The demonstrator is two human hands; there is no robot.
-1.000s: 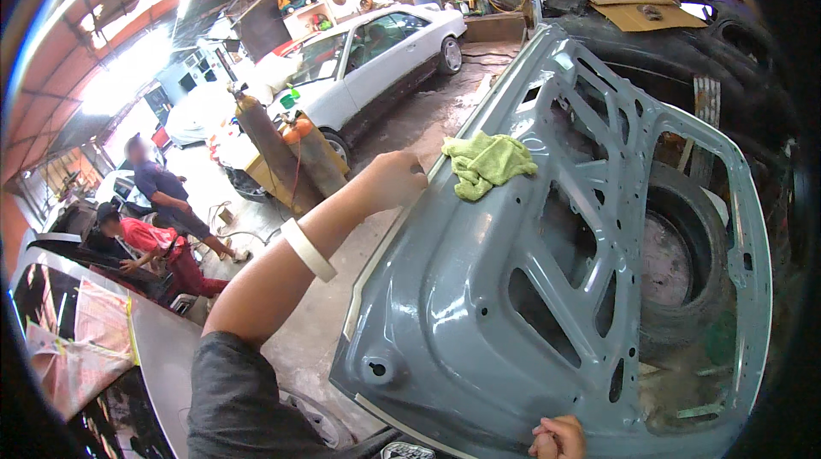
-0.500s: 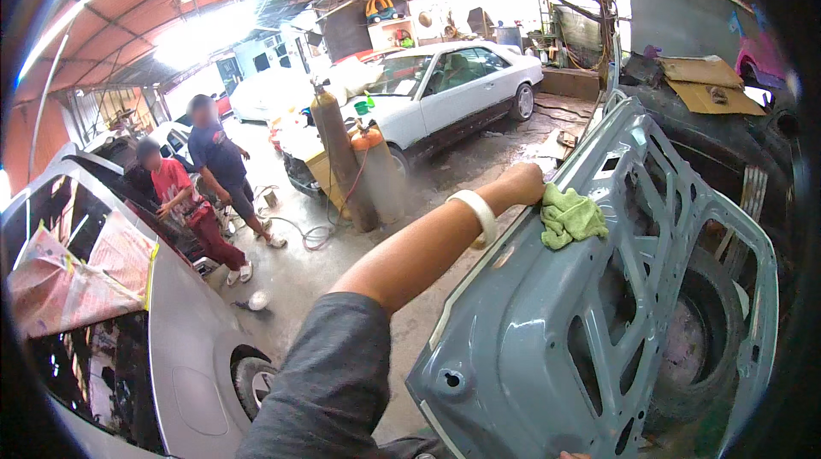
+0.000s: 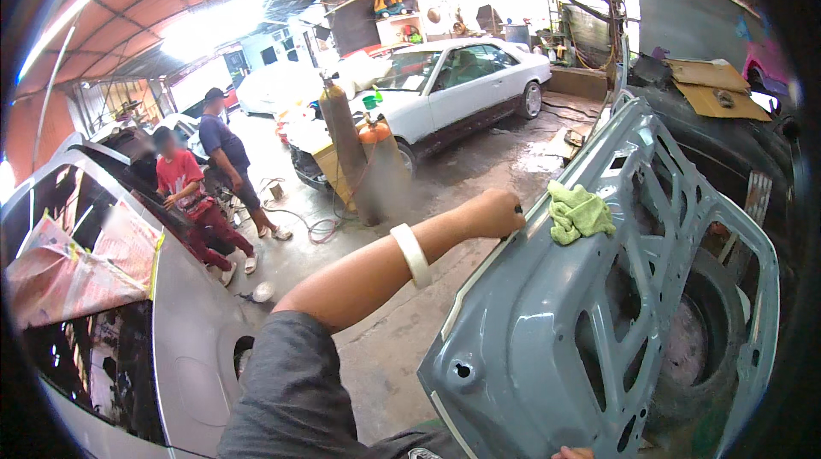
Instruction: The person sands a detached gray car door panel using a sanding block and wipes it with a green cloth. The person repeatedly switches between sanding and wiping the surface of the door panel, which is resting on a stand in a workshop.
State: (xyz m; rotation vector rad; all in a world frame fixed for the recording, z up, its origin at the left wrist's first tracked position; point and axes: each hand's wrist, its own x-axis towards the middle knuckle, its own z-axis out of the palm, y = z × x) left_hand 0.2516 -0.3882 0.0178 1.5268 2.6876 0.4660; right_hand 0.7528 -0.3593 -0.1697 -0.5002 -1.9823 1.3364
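Observation:
A grey car body panel [image 3: 547, 348], inner ribbed side up, tilts across the right half of the view. My left hand [image 3: 499, 213] is stretched out and closed on its left edge. A crumpled yellow-green rag [image 3: 580, 213] lies on the panel just right of that hand. Only a sliver of my right hand [image 3: 575, 453] shows at the bottom rim, against the panel's lower edge, and its grip is hidden. There is a white band [image 3: 412, 254] on my left forearm.
A tyre [image 3: 697, 356] lies under the panel. A masked grey car [image 3: 111, 305] stands at left. Two people [image 3: 205, 194] stand beside it. Gas cylinders [image 3: 346, 147] and a white car [image 3: 453, 87] are behind, with stacked black panels and cardboard [image 3: 710, 87] at right.
The view has swung left and lifted, so the panel now sits further right and the grey car fills the left. My left hand stays on the panel's edge by the rag.

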